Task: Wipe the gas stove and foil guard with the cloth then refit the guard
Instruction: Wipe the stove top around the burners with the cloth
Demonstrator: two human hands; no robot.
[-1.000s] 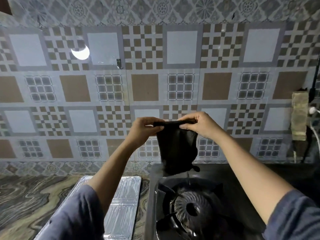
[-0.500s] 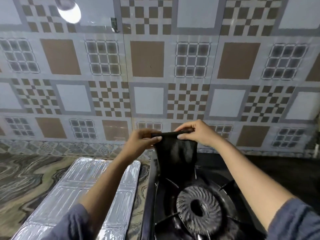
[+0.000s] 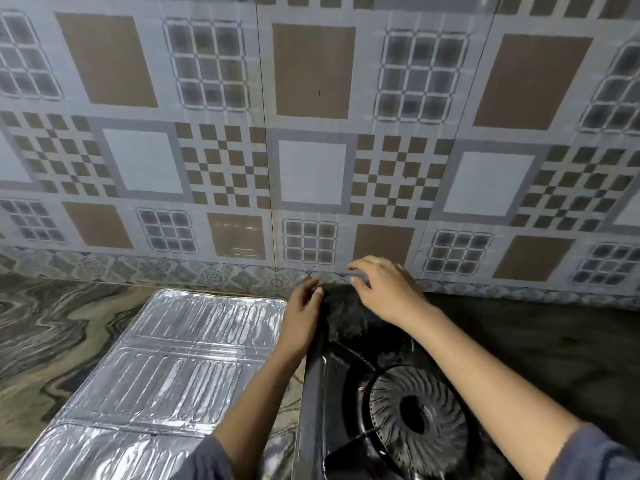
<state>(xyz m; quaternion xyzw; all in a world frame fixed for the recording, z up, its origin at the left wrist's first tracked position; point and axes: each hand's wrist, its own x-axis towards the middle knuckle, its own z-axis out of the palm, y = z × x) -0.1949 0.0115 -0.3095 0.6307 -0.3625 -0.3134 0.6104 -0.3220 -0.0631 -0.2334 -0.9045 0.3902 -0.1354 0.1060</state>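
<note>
Far left of both grips, the stone surface (image 3: pixel 52 341) shows swirling grey and tan veins. On it, just left of the left grip (image 3: pixel 303 317), the foil guard (image 3: pixel 180 368) lies flat: a shiny, crinkled silver sheet pressed into ribbed rectangular panels, its far corner rounded. The left grip is closed on the left edge of the cloth (image 3: pixel 346 317), with the thumb on top and the fingers curled below. The cloth is dark, soft and bunched, and it rests on the back left corner of the gas stove (image 3: pixel 315 393). The right grip (image 3: pixel 384 292) lies on the cloth from above with its fingers spread and loosely bent, clasping nothing. Below both grips, the stove top is glossy black and holds a round burner (image 3: pixel 415 414) with radial fins and a central hole. Beyond the grips stands the wall (image 3: pixel 311 168), tiled in matte grey, brown and white squares and checkers.
</note>
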